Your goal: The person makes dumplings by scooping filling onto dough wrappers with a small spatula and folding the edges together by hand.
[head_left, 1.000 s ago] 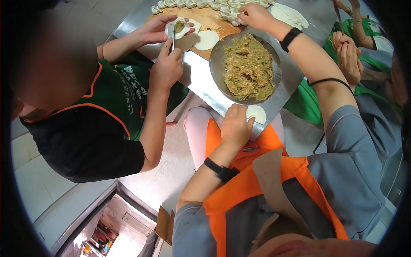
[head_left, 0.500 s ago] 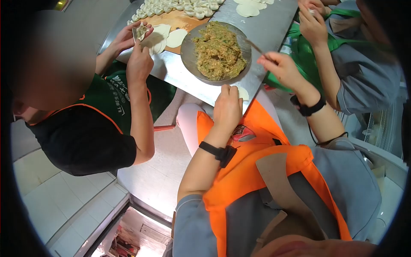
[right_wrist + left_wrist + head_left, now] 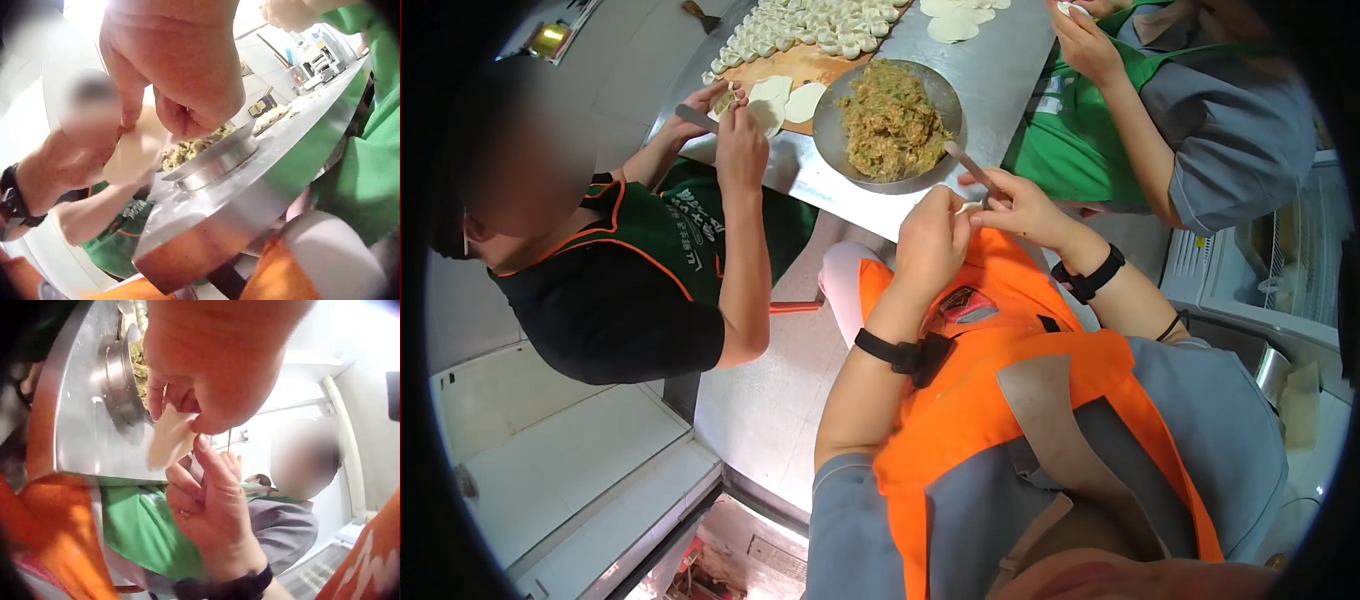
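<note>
My left hand (image 3: 930,238) pinches a round white dumpling wrapper (image 3: 170,439) near the table's front edge. Close beside it, my right hand (image 3: 1028,212) holds a flat filling spatula (image 3: 972,166), its blade pointing up toward the bowl. The right fingertips also meet the wrapper's edge; in the right wrist view the wrapper hangs between both hands. Just beyond them stands a shallow metal bowl (image 3: 830,150) heaped with green-brown filling (image 3: 892,120). My fingers hide much of the wrapper in the head view.
Rows of folded dumplings (image 3: 810,28) cover a wooden board (image 3: 825,68) at the back. Loose wrappers (image 3: 806,102) lie left of the bowl, others (image 3: 956,20) behind it. A person in a dark green apron (image 3: 685,225) fills a wrapper at left; another person works at right.
My right hand went from the dumplings at the back, to beside the bowl with the spatula, then to my left hand. The wrapper has come up off the table edge.
</note>
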### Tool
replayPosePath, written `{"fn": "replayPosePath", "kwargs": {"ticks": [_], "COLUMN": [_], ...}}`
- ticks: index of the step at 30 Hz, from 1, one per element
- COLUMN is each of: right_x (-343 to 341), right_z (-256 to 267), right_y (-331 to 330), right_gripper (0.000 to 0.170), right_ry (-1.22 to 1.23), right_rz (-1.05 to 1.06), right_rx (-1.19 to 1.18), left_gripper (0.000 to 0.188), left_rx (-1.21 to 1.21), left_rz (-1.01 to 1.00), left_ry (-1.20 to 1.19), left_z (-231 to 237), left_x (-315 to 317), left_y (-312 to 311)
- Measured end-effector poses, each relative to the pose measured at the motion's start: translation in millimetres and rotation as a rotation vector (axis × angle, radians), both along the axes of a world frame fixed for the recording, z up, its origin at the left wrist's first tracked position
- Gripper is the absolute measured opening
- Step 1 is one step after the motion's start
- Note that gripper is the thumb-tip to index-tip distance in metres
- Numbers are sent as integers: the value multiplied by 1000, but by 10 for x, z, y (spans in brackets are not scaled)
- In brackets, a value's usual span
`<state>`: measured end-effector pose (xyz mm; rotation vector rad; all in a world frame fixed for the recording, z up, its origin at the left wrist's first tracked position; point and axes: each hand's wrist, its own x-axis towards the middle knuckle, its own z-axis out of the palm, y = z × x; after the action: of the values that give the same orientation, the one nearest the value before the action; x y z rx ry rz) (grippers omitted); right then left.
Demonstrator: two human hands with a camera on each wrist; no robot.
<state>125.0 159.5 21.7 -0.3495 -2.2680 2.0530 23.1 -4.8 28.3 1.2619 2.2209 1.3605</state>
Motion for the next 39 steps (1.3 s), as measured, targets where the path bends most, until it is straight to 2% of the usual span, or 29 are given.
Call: {"fn": "replayPosePath", "kwargs": {"ticks": [3,6,7,10,13,16,17,20,21,23,24,26,27,30,31,34,35,38,39], "right_x": [-54,-63,-59,-66,-88,-123,-138,-129,-116,-111,-111,-149,-161,-151,-144,-185,-207,-294,-324], "right_z": [10,73,113,244,288,255,198,132,128,164,175,146,129,33,32,-23,-44,-57,-25], "right_y": [-65,-133,-157,-207,-217,-199,-188,-185,-181,-143,-124,-28,27,140,152,106,90,15,-6], "right_gripper": [36,27,26,23,23,24,25,25,25,24,24,23,23,27,28,26,26,24,23], "right_ry": [-34,89,73,56,82,92,110,80,58,-4,-35,10,31,27,-27,45,56,75,75], "right_rz": [-57,-62,-87,-139,-157,-178,-200,-210,-205,-124,-82,-158,-197,-282,-267,-243,-219,-147,-126], "right_rx": [-195,-191,-217,-240,-172,-147,-131,-126,-130,17,89,453,636,714,725,688,684,710,748], "left_gripper": [14,21,20,20,24,29,27,26,26,28,29,30,32,34,35,31,34,44,46], "left_rx": [106,195,167,192,295,250,248,181,158,109,159,258,291,319,341,499,537,432,404], "left_rz": [179,199,140,143,52,-114,-116,-32,-24,-8,44,148,180,341,378,495,479,482,550], "left_ry": [-300,-390,-480,-713,-1424,-1501,-1520,-1298,-1148,-849,-962,-1187,-1216,-1314,-1339,-1431,-1425,-1442,-1459], "left_z": [151,153,184,269,317,325,211,71,71,72,28,-99,-103,-246,-320,-510,-572,-327,-257], "left_x": [24,-48,-86,-108,-87,83,98,95,106,121,112,72,50,-25,-44,-158,-208,-338,-366], "left_y": [-7,-81,-129,-156,-191,-132,-122,-87,-76,-54,-46,-15,7,41,46,106,152,251,291]}}
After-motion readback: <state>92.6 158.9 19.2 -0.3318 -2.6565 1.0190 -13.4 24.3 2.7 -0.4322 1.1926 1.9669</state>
